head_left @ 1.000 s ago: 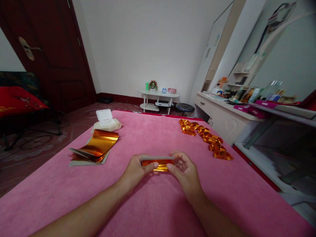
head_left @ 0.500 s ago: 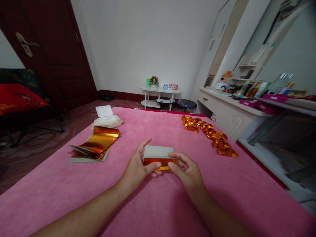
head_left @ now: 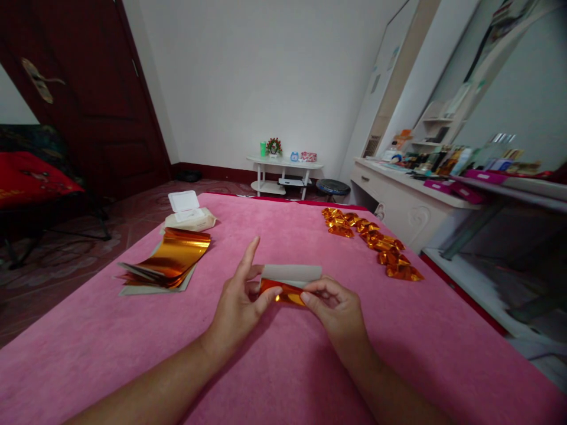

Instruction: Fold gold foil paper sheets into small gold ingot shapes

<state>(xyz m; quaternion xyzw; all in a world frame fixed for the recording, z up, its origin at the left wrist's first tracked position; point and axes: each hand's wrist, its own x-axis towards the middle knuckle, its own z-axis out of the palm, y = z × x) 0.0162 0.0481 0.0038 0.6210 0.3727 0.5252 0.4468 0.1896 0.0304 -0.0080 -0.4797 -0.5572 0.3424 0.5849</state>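
Gold foil paper (head_left: 289, 293) is pinched along its near side by the left hand (head_left: 234, 304) and right hand (head_left: 340, 308), seemingly to keep its fold from springing open.

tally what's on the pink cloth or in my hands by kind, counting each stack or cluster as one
Gold-and-grey sheet, held by the left hand and right hand: 1
Stack of sheets: 1
Cluster of folded gold pieces, too overlapped to count singly: 1
Pale pack with raised white lid: 1
Total: 4
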